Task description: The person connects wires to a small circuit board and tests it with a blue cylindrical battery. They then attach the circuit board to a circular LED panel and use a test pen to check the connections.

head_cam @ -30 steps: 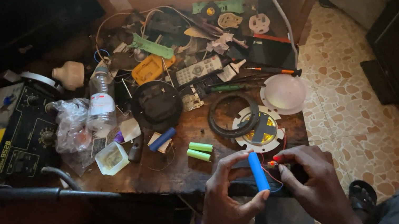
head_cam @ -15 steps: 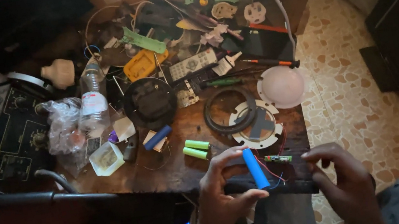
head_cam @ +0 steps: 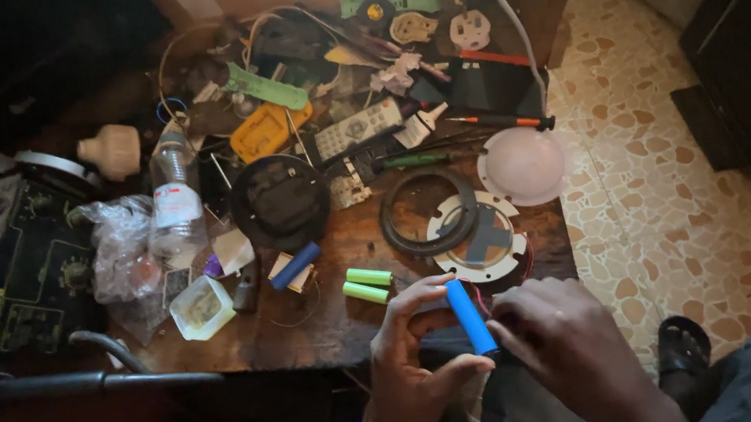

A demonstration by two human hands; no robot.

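My left hand (head_cam: 414,356) pinches a blue cylindrical battery cell (head_cam: 469,316) between thumb and fingers, held upright just in front of the wooden table's near edge (head_cam: 315,336). My right hand (head_cam: 556,338) touches the cell's lower end from the right; thin red wires show beside it. What its fingers grip is hidden. Two green cells (head_cam: 367,284) lie on the table just above my left hand, and another blue cell (head_cam: 295,265) lies further left. A white round lamp board with a ring (head_cam: 479,242) sits beyond my hands.
The table holds a black round housing (head_cam: 278,199), a black ring (head_cam: 423,213), a white dome cover (head_cam: 522,165), a remote, screwdrivers, a plastic bottle (head_cam: 173,198), a bag and a small clear box (head_cam: 201,306). A black device (head_cam: 25,281) stands left. Tiled floor lies right.
My right hand moved away to the right, then came back against the blue cell's lower end. The left hand kept hold of the cell throughout.
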